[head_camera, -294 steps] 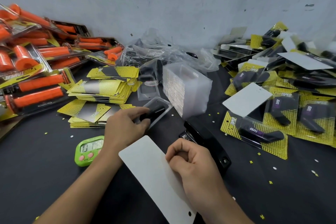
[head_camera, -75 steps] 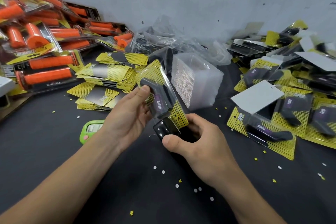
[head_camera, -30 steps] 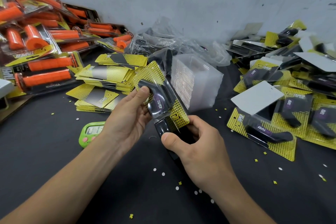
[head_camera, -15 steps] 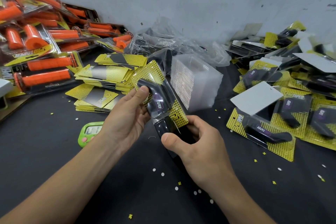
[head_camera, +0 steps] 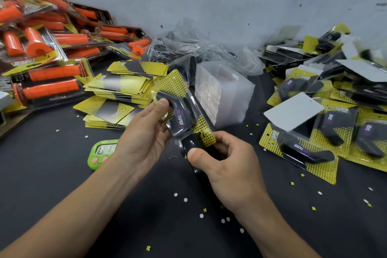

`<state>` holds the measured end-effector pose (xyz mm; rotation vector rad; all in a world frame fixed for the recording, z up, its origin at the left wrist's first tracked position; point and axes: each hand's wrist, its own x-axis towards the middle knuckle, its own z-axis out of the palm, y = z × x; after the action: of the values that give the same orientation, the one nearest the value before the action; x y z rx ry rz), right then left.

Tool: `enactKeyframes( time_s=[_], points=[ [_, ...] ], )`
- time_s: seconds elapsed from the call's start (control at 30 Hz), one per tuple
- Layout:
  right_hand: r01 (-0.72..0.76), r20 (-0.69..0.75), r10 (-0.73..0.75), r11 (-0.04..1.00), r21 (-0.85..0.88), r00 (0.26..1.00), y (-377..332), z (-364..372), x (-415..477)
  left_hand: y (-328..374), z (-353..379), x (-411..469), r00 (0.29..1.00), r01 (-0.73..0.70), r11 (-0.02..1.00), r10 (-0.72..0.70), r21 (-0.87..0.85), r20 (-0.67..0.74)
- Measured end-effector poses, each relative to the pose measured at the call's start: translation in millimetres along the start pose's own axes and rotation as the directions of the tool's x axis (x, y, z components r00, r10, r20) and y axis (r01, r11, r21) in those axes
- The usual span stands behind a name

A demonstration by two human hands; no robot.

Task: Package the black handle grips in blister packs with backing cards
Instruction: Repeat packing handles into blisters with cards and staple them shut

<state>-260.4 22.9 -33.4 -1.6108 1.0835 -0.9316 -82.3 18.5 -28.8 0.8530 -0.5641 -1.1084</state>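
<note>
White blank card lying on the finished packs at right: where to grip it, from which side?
Pinch the white card at its near-left corner, coming in from its left. It lies thin and flat on the finished packs, so a top grasp finds nothing; that corner seems to overhang, leaving room under it.

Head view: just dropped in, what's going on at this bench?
A person is assembling one pack. The left hand holds a blister pack with a black grip on its yellow card, while the right hand grips a black stapler at the pack's lower end. Finished packs lie on the right.
</note>
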Motion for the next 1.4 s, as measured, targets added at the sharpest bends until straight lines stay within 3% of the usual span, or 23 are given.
enactKeyframes(
  time_s=[0.13,0.23,0.33,0.37,0.43,0.5,0.57,0.63,0.73,0.83,0.9,1.03,1.1,1.17,1.23,1.3,1.37,1.4],
  points=[
    [-0.108,0.099,0.108,0.994,-0.007,0.989,1.4,-11.9,5.4,1.3,-2.7,3.8,0.996,-0.039,0.999,0.041,0.021,-0.084],
    [-0.172,0.054,0.169,0.984,0.038,0.984,3.2,-28.5,10.2,8.7,-9.0,9.2,0.979,-0.015,1.0,0.015,0.001,-0.201],
    [-0.17,0.022,0.176,0.973,-0.156,0.984,5.7,-37.3,14.0,8.0,-13.5,11.7,0.985,0.007,1.0,-0.005,0.012,-0.173],
    [-0.138,-0.022,0.137,0.961,-0.238,0.99,6.6,-35.9,13.9,7.8,-11.7,10.0,0.988,0.023,1.0,-0.019,0.019,-0.156],
    [0.025,-0.187,-0.116,0.903,-0.428,0.976,8.7,-30.3,11.8,6.9,-7.9,6.5,0.991,0.041,0.999,-0.036,0.033,-0.125],
    [0.197,-0.316,-0.401,0.831,-0.52,0.86,2.8,-23.9,7.2,6.3,-6.0,5.1,0.993,0.062,0.998,-0.058,0.03,-0.1],
    [0.315,-0.316,-0.522,0.793,-0.521,0.792,-3.4,-19.3,2.3,7.7,-5.7,4.3,0.996,0.089,0.996,-0.089,0.002,-0.022],
    [0.363,-0.207,-0.507,0.796,-0.485,0.837,-9.1,-14.3,-4.4,8.7,-6.0,2.0,0.989,0.121,0.991,-0.115,-0.062,0.094],
    [0.347,0.019,-0.358,0.892,-0.289,0.934,-16.6,-4.3,-13.5,12.6,-9.9,2.4,0.974,0.141,0.982,-0.114,-0.127,0.194],
    [0.166,0.172,-0.171,0.985,0.042,0.97,-20.3,1.2,-13.4,13.1,-7.6,-2.6,0.974,0.128,0.989,-0.111,-0.073,0.199],
    [0.064,0.161,-0.085,0.989,0.133,0.983,-20.3,3.8,-9.8,8.8,-6.7,-3.2,0.979,0.097,0.994,-0.087,-0.048,0.182],
    [0.041,0.181,-0.022,0.994,-0.102,0.983,-18.5,-3.3,-2.0,1.3,-3.6,-2.9,0.97,0.102,0.994,-0.108,0.037,0.216],
    [0.023,0.223,0.006,0.991,-0.13,0.975,-17.2,-9.6,0.7,0.1,-7.3,-1.6,0.965,0.131,0.99,-0.138,0.046,0.223],
    [-0.027,0.187,0.025,1.0,0.006,0.982,-20.0,-16.2,5.0,1.9,-8.8,-1.3,0.969,0.149,0.988,-0.153,0.034,0.194],
    [-0.061,0.015,0.06,0.912,0.407,0.998,-24.7,-26.7,13.3,0.7,-8.5,0.9,0.995,0.066,0.988,-0.076,0.138,0.066],
    [-0.002,-0.097,0.103,0.697,0.717,0.99,-29.5,-43.0,22.8,-2.4,-8.3,2.1,0.986,-0.132,0.879,0.165,0.458,-0.033],
    [-0.019,-0.074,0.111,0.667,0.745,0.991,-26.8,-55.4,27.0,-7.3,-13.1,0.0,0.914,-0.3,0.583,0.401,0.755,0.054],
    [-0.05,-0.049,0.116,0.717,0.695,0.992,-24.7,-56.6,26.7,-8.8,-16.6,1.1,0.867,-0.316,0.347,0.483,0.883,0.121]
  ],
)
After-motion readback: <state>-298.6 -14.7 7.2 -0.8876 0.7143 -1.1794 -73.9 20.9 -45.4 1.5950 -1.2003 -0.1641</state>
